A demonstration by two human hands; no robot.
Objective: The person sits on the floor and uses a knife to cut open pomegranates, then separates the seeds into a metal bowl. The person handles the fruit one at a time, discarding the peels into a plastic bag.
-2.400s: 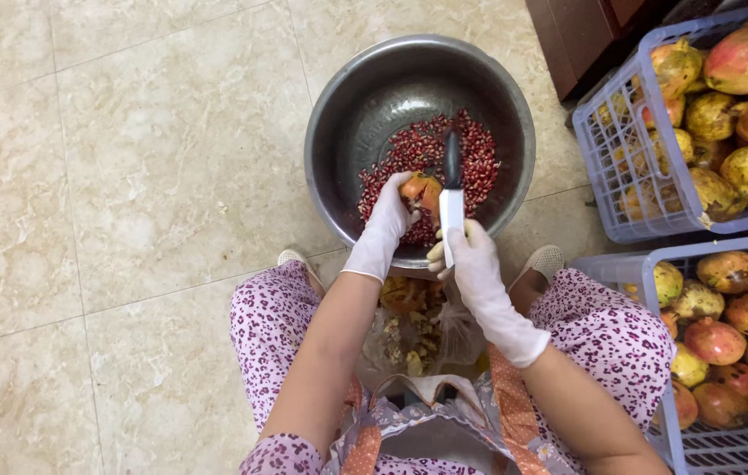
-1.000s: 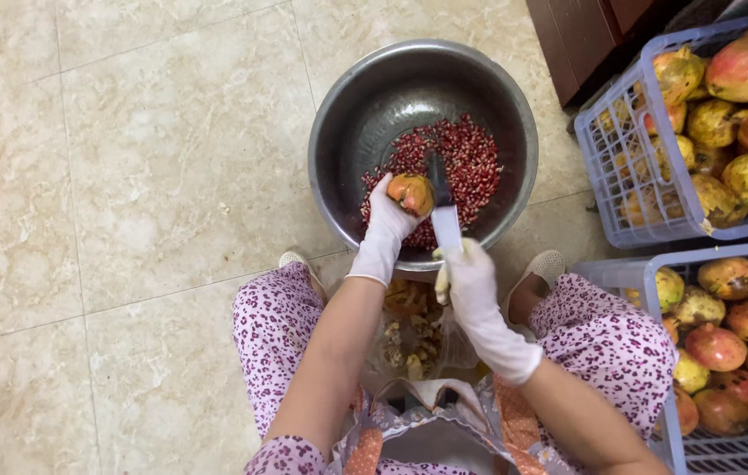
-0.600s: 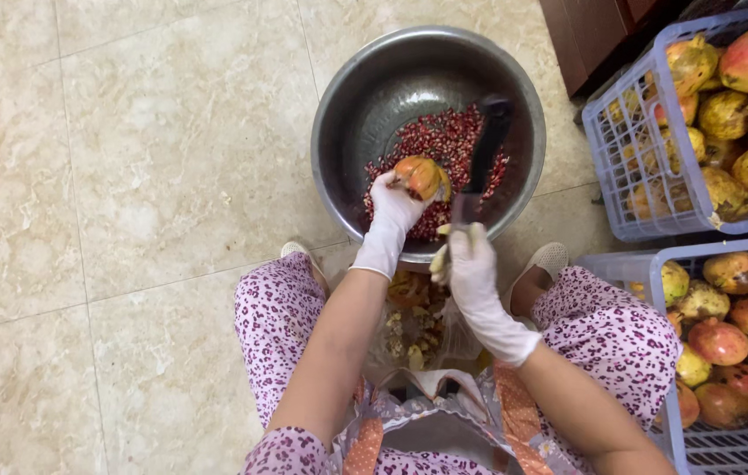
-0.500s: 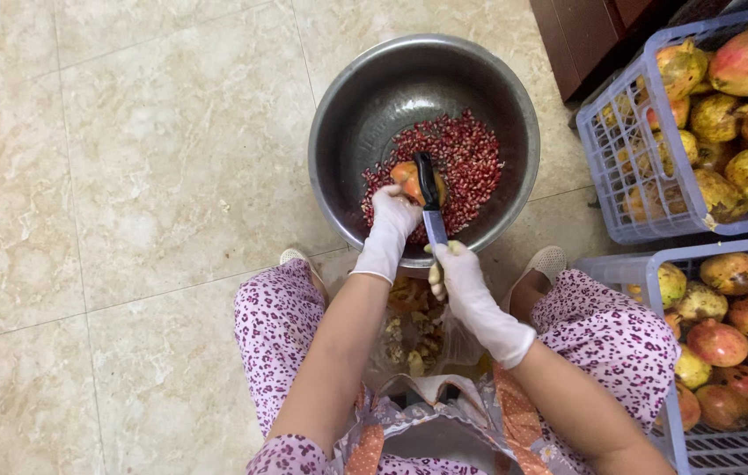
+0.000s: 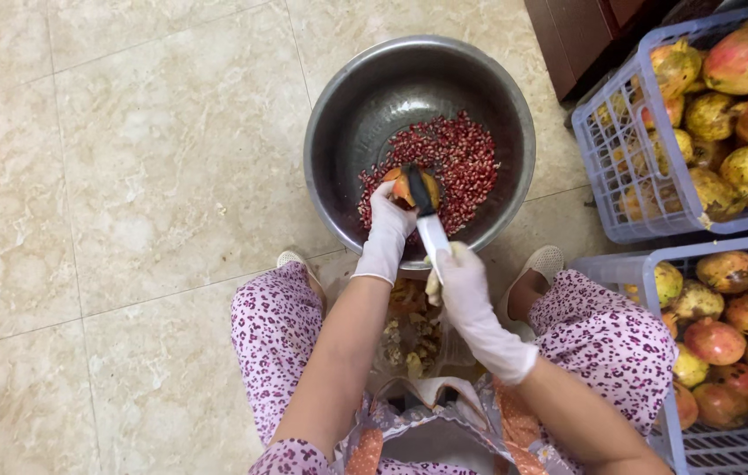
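Observation:
My left hand (image 5: 387, 230), in a white glove, holds a cut pomegranate piece (image 5: 404, 184) over a large steel bowl (image 5: 348, 132). A heap of red seeds (image 5: 462, 163) lies in the bowl. My right hand (image 5: 462, 281), also gloved, grips the white handle of a utensil with a black head (image 5: 421, 192), and that head rests on the back of the fruit piece.
Two blue wire baskets of whole pomegranates stand on the right, one at the back (image 5: 708, 114) and one nearer (image 5: 726, 343). A bag of peel scraps (image 5: 409, 334) lies between my knees. A dark wooden cabinet (image 5: 594, 35) is behind the bowl. Beige floor tiles (image 5: 128, 176) spread left.
The utensil swung up to the right, then came back down onto the fruit piece. My left hand kept the fruit over the bowl.

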